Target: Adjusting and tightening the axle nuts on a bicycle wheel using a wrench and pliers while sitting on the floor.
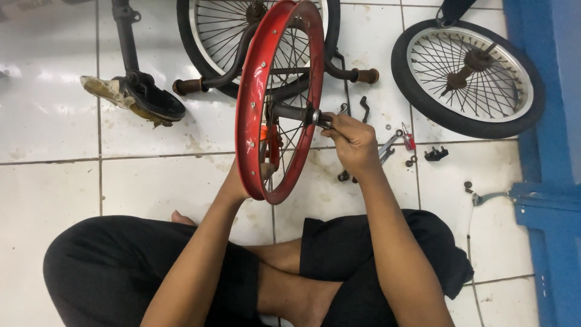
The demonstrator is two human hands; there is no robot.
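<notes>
A red bicycle rim with thin spokes stands upright on edge in front of me, above my crossed legs. My right hand pinches the end of the hub axle on the rim's right side. Most of my left hand is hidden behind the rim's lower part, where it seems to grip the far side near the hub. What its fingers hold cannot be seen.
An upturned bicycle lies ahead: black saddle, handlebar grips and a tyred wheel. Another tyred wheel stands at the right. A wrench, nuts and small parts are scattered on the white tiles. A blue frame runs along the right.
</notes>
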